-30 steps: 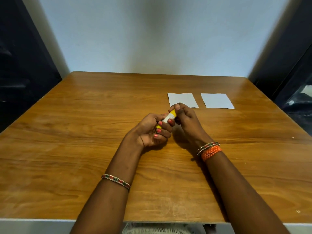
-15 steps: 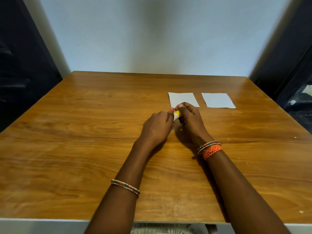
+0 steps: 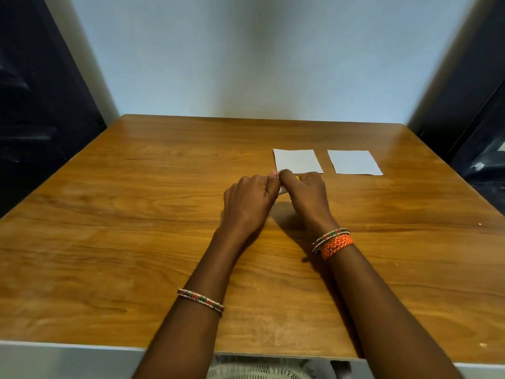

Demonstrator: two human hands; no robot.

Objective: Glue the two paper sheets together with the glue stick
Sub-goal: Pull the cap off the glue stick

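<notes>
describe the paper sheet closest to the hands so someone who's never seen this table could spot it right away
Start at the wooden table and look toward its far right part, where two white sheets lie flat side by side, apart. The nearer paper sheet is the left one. Unlike the other sheet, its near edge is partly hidden behind the right hand and left hand.

We see two small white rectangular paper sheets lying flat on the table, side by side with a gap between: the left sheet and the right sheet. The white-and-yellow glue stick is mostly hidden, only slivers showing, at the left sheet's near edge.
</notes>
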